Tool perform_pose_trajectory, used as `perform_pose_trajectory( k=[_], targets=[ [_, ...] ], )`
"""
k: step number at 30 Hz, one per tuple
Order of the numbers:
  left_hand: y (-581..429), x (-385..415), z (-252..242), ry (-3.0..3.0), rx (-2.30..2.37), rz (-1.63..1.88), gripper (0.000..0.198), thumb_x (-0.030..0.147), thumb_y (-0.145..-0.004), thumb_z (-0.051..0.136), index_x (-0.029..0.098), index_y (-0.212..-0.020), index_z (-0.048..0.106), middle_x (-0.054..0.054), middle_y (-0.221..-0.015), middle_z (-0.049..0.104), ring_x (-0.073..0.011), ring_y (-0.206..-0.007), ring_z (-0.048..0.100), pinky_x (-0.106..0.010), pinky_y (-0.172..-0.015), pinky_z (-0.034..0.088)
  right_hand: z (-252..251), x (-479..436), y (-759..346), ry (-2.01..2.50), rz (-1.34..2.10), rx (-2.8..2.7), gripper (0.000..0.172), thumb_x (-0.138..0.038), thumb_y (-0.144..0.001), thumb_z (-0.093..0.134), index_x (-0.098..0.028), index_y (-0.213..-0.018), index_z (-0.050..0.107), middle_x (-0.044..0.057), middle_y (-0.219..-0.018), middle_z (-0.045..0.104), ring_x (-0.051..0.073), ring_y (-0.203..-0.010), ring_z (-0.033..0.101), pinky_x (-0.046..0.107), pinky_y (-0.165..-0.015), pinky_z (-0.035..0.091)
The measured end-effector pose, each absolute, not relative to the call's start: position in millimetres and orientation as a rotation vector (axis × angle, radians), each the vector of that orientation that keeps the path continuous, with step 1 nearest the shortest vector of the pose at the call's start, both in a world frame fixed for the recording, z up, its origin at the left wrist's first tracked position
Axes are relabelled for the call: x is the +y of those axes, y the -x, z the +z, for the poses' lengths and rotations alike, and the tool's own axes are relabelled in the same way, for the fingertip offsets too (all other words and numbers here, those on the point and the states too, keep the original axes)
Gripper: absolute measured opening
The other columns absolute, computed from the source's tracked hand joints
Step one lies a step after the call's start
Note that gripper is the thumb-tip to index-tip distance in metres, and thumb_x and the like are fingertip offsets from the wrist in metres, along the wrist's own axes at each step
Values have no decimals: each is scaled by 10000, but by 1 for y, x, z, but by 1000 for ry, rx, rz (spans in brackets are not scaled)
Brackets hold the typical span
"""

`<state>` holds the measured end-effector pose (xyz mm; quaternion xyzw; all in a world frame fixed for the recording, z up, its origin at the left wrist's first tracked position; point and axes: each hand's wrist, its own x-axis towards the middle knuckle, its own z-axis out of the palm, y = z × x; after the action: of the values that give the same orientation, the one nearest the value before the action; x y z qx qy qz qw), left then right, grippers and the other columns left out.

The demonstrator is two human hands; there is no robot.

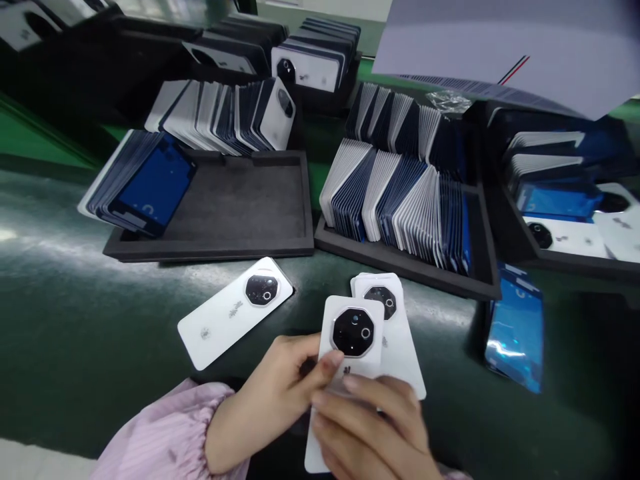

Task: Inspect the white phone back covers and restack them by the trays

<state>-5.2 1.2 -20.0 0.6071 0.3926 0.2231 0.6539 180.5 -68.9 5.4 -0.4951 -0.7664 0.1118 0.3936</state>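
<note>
A white phone back panel with a black octagonal camera area is upright in front of me, camera end away from me. My left hand grips its left edge, thumb on the face just below the camera area. Across the lower half lies my right hand, its bent fingers on the panel and covering much of it. Directly behind, a small stack of similar white panels rests on the table, partly hidden. Another white panel lies slanted on the table to the left.
A dark foam tray at left bears leaning panels, some with blue film. The middle tray holds dense rows of panels. Blue-filmed pieces lie at right beside another tray. A white paper sheet hangs over the back.
</note>
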Motion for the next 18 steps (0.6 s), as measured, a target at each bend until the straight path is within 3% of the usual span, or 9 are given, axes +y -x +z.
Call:
perform_pose_trajectory(
  k=[4,6,9,11,13,18],
  targets=[
    [5,3,-15,-1409,859,626,418,314,-1132,550,236,-745,413,85,-686,393,-111,-611,355,-229,-558,296,3,-63,-171,1163,216,-1905,178,-303,-1125,668,-250,-991,771,-59,-1002,840,160,-1031,709,261,-950,570],
    [6,2,-11,-1424,868,672,401,272,-1126,561,234,-754,416,84,-688,399,-106,-609,368,-226,-555,289,-5,-61,-175,1194,201,-1634,95,-330,-1080,718,-239,-1055,721,-12,-1006,703,174,-960,643,286,-867,564],
    [8,2,-6,-1434,851,730,376,214,-1109,579,232,-762,436,85,-687,420,-99,-596,393,-216,-543,293,-15,-61,-181,1302,401,-1434,240,-293,-1076,664,-229,-1305,627,22,-1017,596,186,-816,591,300,-641,527],
    [9,1,-3,-1437,821,768,341,164,-1085,598,230,-772,480,84,-695,457,-99,-600,428,-209,-551,314,-16,-61,-181,1397,606,-1408,171,-285,-1084,627,-245,-1240,683,6,-878,620,176,-659,563,285,-538,500],
    [10,1,-2,-1442,790,798,286,122,-1063,606,227,-803,551,73,-730,533,-105,-629,487,-204,-577,354,-12,-62,-179,1460,790,-1386,154,-300,-1087,622,-278,-1111,773,-11,-752,658,166,-572,551,274,-554,531],
    [13,1,0,-1460,751,824,206,132,-1048,619,187,-854,661,-11,-823,651,-152,-717,604,-221,-645,455,2,-66,-175,1543,1145,-1001,216,-479,-1033,739,-342,-1066,903,21,-813,810,212,-736,727,266,-683,600]
  ],
)
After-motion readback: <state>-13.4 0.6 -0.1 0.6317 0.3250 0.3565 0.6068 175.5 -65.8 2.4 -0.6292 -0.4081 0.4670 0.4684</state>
